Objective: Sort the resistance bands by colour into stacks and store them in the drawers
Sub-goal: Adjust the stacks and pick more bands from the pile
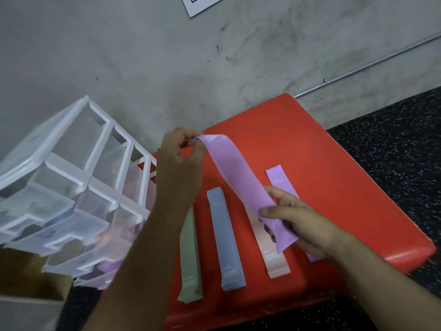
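A purple resistance band is stretched in the air between both hands. My left hand pinches its far end and my right hand grips its near end. Below, on the red padded surface, lie sorted stacks side by side: a green stack, a blue-grey stack, a pink stack and a purple stack, partly hidden by my right hand. A clear plastic drawer unit stands at the left, with several drawers pulled out.
A grey concrete wall rises behind the red surface, with a metal conduit along it and a paper sheet at the top. Dark speckled flooring lies to the right. A cardboard box sits below the drawers.
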